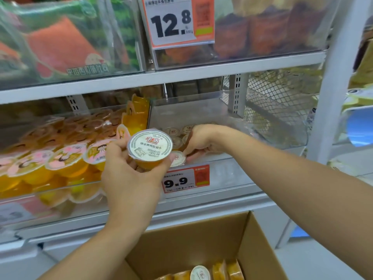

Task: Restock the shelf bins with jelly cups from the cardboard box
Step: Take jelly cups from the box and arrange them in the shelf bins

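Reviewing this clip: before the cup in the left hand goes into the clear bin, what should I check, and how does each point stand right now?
1. Left hand grips the jelly cup securely: ok, fingers wrap its sides.
2. Cup's lid sealed and facing up: ok.
3. Room in the clear bin: ok, only a low layer of cups at the bottom.
4. Right hand out of the drop path: not ok, it is inside the bin, fingers on a cup at the front.
5. Product matches the 9.9 price tag: cannot tell, print too small.
6. More stock in the cardboard box: ok, cups visible.
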